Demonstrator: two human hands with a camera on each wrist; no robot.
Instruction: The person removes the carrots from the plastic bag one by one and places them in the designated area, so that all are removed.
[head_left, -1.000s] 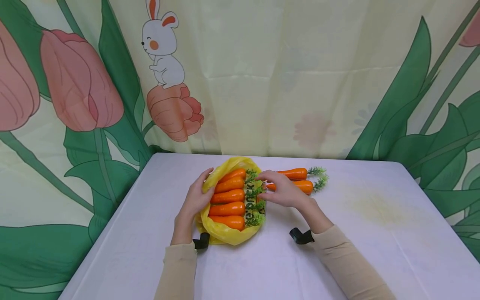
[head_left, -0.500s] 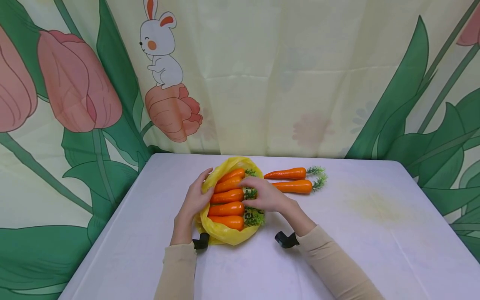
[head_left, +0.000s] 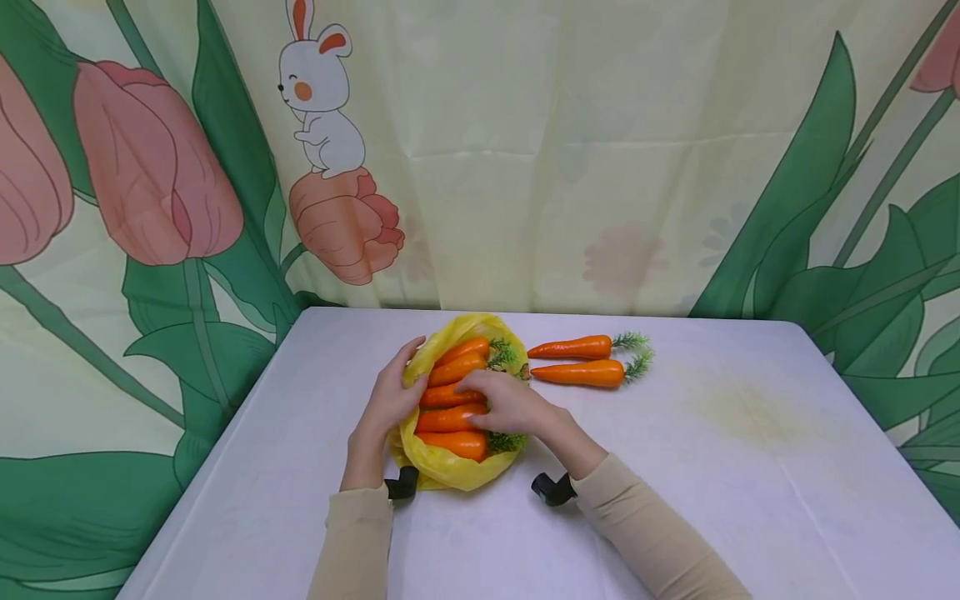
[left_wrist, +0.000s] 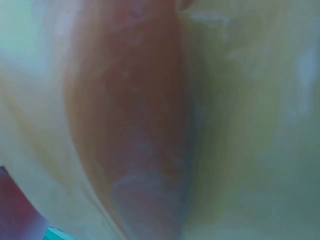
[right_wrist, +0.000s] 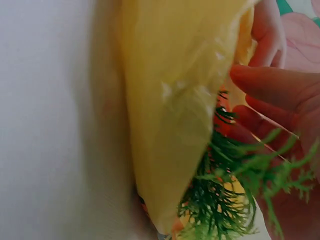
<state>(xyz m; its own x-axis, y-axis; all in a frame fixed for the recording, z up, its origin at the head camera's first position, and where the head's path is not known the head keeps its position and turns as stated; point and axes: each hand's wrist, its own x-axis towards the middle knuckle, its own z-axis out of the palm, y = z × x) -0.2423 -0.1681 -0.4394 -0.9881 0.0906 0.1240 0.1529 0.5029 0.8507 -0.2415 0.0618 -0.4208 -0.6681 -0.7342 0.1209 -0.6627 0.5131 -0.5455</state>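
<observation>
A yellow plastic bag (head_left: 465, 475) lies with its mouth toward the right, and several orange carrots (head_left: 452, 446) with leafy green tops sit in it side by side. My left hand (head_left: 393, 387) holds the bag's left side, thumb at the rim; in the left wrist view the yellow film (left_wrist: 250, 120) fills most of the picture. Over the middle carrots is my right hand (head_left: 513, 404), with thumb and fingers spread apart. The right wrist view has its thumb (right_wrist: 270, 85) at the bag's edge, beside green carrot leaves (right_wrist: 220, 200).
Two more carrots (head_left: 577, 372) lie on the white-covered table (head_left: 675, 467), right of the bag, their leaves pointing right. Behind the table hangs a curtain (head_left: 555, 167) printed with tulips and a rabbit. A black wrist camera mount (head_left: 553, 489) sits at the right sleeve.
My right hand has moved left from beside the two outer carrots, across the leafy tops, onto the carrots in the bag. The left hand has stayed at the bag's side.
</observation>
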